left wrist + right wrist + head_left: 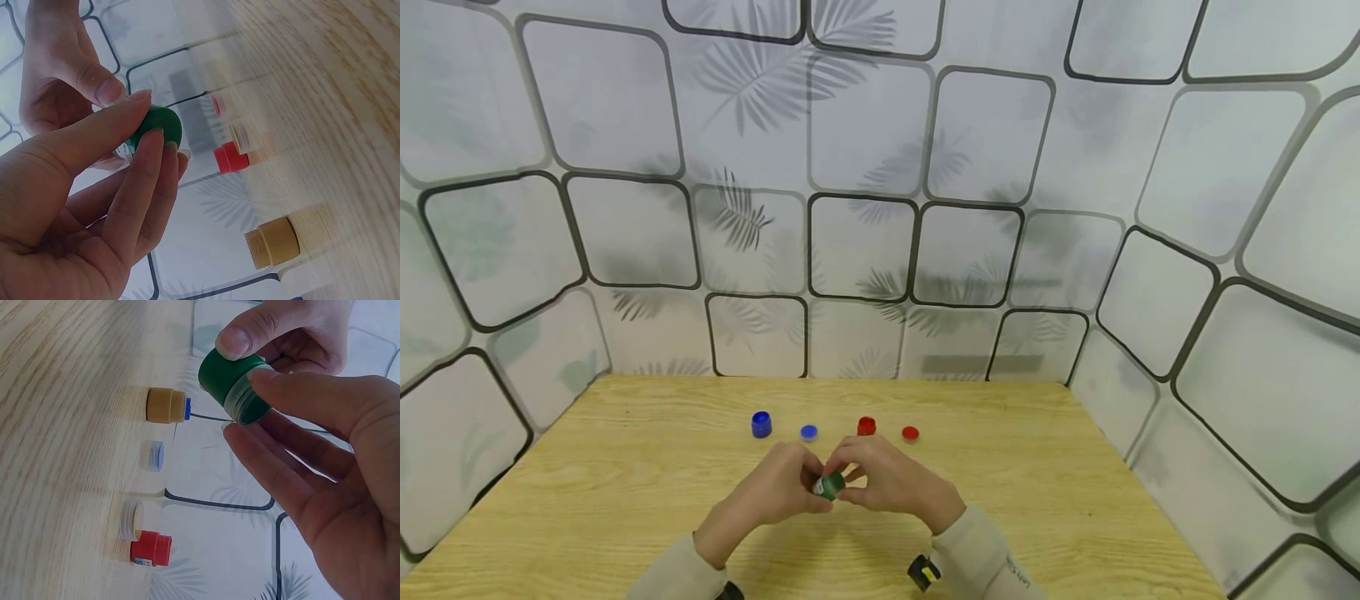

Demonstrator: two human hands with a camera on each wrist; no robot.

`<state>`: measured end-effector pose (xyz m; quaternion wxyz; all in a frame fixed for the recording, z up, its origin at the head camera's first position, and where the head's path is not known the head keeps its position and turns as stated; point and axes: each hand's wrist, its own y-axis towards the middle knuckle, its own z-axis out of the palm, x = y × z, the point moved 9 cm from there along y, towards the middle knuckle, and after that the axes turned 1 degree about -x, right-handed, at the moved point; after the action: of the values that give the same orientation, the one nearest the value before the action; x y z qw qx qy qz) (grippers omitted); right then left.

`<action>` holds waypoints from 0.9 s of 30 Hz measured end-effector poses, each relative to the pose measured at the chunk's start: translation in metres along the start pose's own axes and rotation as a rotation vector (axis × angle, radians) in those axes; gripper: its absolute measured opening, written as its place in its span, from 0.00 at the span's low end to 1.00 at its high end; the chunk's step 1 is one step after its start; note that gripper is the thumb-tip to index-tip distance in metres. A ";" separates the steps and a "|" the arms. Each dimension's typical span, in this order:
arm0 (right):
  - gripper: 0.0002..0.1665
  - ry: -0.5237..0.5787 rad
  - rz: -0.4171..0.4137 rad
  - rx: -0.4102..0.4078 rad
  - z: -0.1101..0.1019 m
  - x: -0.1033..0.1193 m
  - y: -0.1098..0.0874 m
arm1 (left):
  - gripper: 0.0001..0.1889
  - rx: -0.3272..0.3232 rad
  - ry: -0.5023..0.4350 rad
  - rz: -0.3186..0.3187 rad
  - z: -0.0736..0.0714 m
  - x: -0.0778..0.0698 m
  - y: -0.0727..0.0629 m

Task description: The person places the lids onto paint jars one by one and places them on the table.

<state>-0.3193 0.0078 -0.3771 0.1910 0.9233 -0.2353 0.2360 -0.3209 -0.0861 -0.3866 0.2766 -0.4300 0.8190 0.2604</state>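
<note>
Both hands meet over the table around a small green paint jar [830, 485], held tilted. My left hand [778, 485] grips the jar's body between thumb and fingers. My right hand [895, 477] pinches the clear ridged lid [240, 399] at the jar's mouth, thumb on one side and fingertips on the other. Whether the lid is screwed tight I cannot tell. Beyond the hands stand an uncapped blue jar [762, 424] and a red jar [867, 426]. A tan jar [164, 405] shows in both wrist views; the hands hide it in the head view.
Loose lids lie on the wooden table [1037, 483]: a blue lid [808, 432], a red lid [910, 433] and a clear-sided lid [130, 520] near the red jar. A patterned wall covering [865, 250] rises behind the table and along both sides.
</note>
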 end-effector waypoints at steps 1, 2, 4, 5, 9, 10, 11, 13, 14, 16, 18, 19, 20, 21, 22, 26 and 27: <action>0.13 0.003 0.001 -0.001 0.000 0.000 0.000 | 0.07 0.001 -0.002 0.000 0.000 0.000 0.000; 0.13 0.007 0.003 -0.001 0.000 0.000 0.000 | 0.07 0.001 -0.003 0.000 0.000 0.000 0.000; 0.13 0.015 0.001 -0.002 0.000 0.001 0.000 | 0.07 0.002 -0.006 -0.001 0.000 -0.001 0.000; 0.13 0.017 0.001 -0.001 0.000 0.001 -0.001 | 0.07 0.002 -0.006 -0.002 0.000 -0.001 0.000; 0.12 0.020 0.012 -0.001 0.000 -0.001 -0.001 | 0.07 0.000 -0.004 -0.002 0.000 -0.001 0.000; 0.12 0.019 0.018 -0.001 0.000 -0.001 -0.001 | 0.08 -0.001 -0.003 -0.002 0.000 -0.002 0.000; 0.12 0.017 0.025 -0.001 -0.001 -0.002 -0.001 | 0.08 0.000 -0.004 -0.002 0.000 -0.002 0.000; 0.11 0.015 0.035 -0.001 -0.001 -0.003 -0.001 | 0.08 0.002 -0.004 -0.002 0.000 -0.002 0.000; 0.11 0.013 0.038 -0.001 -0.001 -0.004 -0.001 | 0.08 0.004 -0.003 -0.002 0.000 -0.002 0.000; 0.10 0.009 0.041 -0.003 -0.001 -0.004 -0.001 | 0.08 0.008 -0.003 -0.004 0.001 -0.002 0.000; 0.10 -0.001 0.040 -0.004 -0.001 -0.005 0.000 | 0.08 0.011 -0.003 -0.009 0.001 -0.001 0.001; 0.10 -0.007 0.040 -0.005 -0.001 -0.005 0.000 | 0.08 0.013 -0.003 -0.011 0.002 -0.001 0.001; 0.10 -0.011 0.041 -0.004 0.000 -0.005 0.000 | 0.08 0.014 -0.004 -0.013 0.002 -0.001 0.001; 0.10 -0.015 0.042 -0.003 0.000 -0.005 0.000 | 0.08 0.015 -0.004 -0.016 0.002 -0.001 0.001; 0.11 -0.016 0.045 -0.003 0.000 -0.005 0.000 | 0.08 0.017 -0.004 -0.018 0.002 0.000 0.001; 0.13 -0.004 0.052 -0.010 0.000 -0.006 0.001 | 0.08 0.014 -0.007 -0.026 0.002 0.000 0.000; 0.15 -0.004 0.054 -0.015 0.000 -0.006 0.001 | 0.08 0.012 -0.007 -0.029 0.001 0.001 0.000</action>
<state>-0.3244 0.0096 -0.3798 0.1909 0.9157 -0.2621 0.2372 -0.3212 -0.0855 -0.3880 0.2857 -0.4392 0.8134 0.2528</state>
